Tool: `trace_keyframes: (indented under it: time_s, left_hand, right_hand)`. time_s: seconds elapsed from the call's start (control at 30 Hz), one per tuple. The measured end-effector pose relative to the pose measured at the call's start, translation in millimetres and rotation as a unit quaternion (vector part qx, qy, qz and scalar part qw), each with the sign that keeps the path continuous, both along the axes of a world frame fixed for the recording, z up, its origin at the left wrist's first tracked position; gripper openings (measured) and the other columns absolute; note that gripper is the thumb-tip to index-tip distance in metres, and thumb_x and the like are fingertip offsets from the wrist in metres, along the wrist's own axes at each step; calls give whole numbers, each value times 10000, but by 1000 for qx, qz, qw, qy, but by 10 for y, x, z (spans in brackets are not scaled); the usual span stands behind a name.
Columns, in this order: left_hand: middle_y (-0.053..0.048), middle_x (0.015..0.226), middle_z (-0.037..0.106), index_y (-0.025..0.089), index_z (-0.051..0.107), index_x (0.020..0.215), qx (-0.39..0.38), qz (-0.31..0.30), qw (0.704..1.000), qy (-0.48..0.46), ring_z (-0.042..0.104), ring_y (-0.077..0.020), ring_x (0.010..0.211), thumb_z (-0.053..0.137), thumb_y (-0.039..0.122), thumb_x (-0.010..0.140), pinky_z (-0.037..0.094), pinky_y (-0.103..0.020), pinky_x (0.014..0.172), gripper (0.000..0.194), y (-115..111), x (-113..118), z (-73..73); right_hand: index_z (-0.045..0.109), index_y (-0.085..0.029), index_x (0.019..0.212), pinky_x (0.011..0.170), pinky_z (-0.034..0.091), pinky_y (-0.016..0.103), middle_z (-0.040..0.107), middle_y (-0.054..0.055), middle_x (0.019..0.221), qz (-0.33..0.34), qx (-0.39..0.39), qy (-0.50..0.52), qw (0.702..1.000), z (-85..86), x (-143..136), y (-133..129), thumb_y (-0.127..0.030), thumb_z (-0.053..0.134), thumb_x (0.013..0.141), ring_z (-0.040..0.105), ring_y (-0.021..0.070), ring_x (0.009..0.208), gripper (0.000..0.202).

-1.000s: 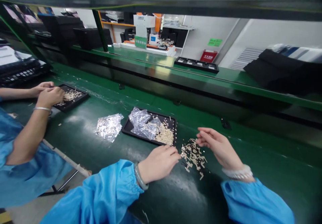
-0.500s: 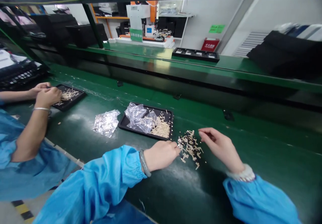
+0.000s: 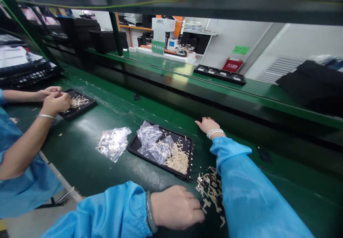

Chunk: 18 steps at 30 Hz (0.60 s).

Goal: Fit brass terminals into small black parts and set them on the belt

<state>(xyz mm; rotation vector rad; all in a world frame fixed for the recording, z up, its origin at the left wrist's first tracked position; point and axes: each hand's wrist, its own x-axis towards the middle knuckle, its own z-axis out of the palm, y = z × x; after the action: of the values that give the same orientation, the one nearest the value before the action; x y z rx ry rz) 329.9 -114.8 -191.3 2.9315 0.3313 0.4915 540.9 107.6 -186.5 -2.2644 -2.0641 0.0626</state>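
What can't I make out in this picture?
All in the head view:
- Whatever the bare right hand may hold: its own back hides the fingertips.
- Anything under the bare left hand: the hand covers it.
- Right edge of the pile of small beige pieces: the blue right sleeve covers it.
- Contents of the shiny clear plastic packaging beside the rectangular black tray: blurred by glare.

red box (image 3: 232, 65) (white lettering) behind compartmented tray (image 3: 219, 78)

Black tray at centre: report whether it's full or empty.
Partly filled: clear bags and small beige pieces lie in the tray, but parts of it are bare.
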Motion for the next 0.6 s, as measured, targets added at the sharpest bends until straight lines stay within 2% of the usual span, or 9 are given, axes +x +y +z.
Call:
trace_keyframes:
  time_s: [0.17, 0.23, 0.37, 0.47, 0.6]
  left_hand:
    - [-2, 722, 543, 159, 526, 811, -2, 16, 1000, -8, 489, -145, 632, 477, 208, 868, 351, -299, 540, 91, 28, -24, 43]
    - [-4, 738, 547, 157, 530, 822, -12, 18, 1000, 0, 492, -147, 645, 469, 200, 871, 360, -300, 556, 89, 49, -23, 41]
    - [-5, 771, 560, 160, 533, 834, -24, 15, 999, 28, 509, -151, 674, 469, 204, 872, 380, -300, 582, 86, 81, -20, 27]
    - [-7, 771, 562, 164, 534, 831, -30, 26, 998, 49, 529, -151, 686, 427, 218, 901, 398, -288, 595, 139, 96, -32, 38]
    - [-21, 836, 574, 175, 553, 938, -70, 81, 992, 64, 568, -151, 757, 368, 234, 935, 446, -263, 649, 194, 99, -29, 75]
  right_hand:
    - [574, -128, 1058, 854, 446, 453, 616, 83, 1032, -37, 22, 49, 998, 101, 77, 39, -376, 485, 902, 581, 221, 974, 306]
    - [551, -139, 1094, 785, 490, 406, 626, 71, 993, -77, 29, 90, 993, 177, 158, 61, -390, 432, 926, 615, 186, 871, 324]
    - [580, -122, 991, 554, 517, 260, 645, 14, 787, -122, -7, 194, 973, 279, 356, -7, -400, 423, 932, 609, 101, 583, 325]
    - [584, -119, 934, 467, 478, 223, 646, 12, 753, -144, -5, 241, 960, 362, 479, -263, -386, 445, 921, 576, 83, 496, 302]
    - [586, -151, 858, 428, 413, 191, 660, 23, 738, -123, 33, 285, 950, 534, 509, -937, -318, 485, 868, 569, 84, 473, 195]
